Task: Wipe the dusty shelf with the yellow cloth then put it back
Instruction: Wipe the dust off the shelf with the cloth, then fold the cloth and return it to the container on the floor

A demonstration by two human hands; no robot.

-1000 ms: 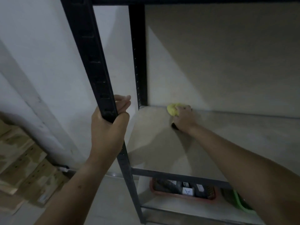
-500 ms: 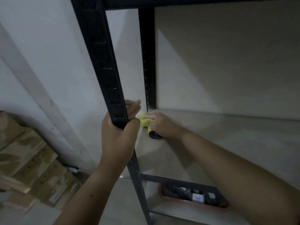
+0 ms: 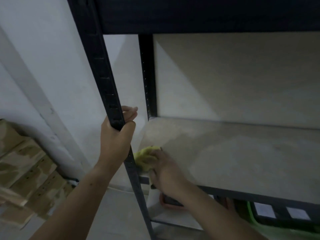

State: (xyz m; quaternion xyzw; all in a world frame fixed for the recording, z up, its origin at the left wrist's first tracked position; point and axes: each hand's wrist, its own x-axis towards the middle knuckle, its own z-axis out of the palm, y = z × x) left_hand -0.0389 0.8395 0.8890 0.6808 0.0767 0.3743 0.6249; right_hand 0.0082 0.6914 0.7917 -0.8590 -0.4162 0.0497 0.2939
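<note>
Wooden boards [image 3: 22, 163]: pale stack at 8 o'clock of the view, lying against the wall [image 3: 52, 66].
Front post [image 3: 103, 75]: dark slotted metal upright, running from 12 o'clock down toward 6 o'clock.
Left hand [image 3: 116, 141]: closed round the front post, fingers wrapped to its far side and thumb on the near side. It sat at 10 o'clock of the cloth.
Rear post [image 3: 147, 75]: a second dark upright, at 1 o'clock of the left hand, meeting the board's back left corner.
Yellow cloth [image 3: 144, 157]: bunched on the front left corner of the shelf, just at 3 o'clock of the front post, partly covered by the right hand.
Right hand [image 3: 166, 170]: at 4 o'clock of the cloth, fingers curled over it and holding it against the board. Motion blur hid the finger detail.
Shelf [image 3: 242, 161]: pale grey board, stretching away to 3 o'clock.
Lower level: red tray [image 3: 166, 204] at 6 o'clock of the right hand, then a green basket [image 3: 249, 215], then a dark box [image 3: 280, 213] with white labels at 4 o'clock of the view.
</note>
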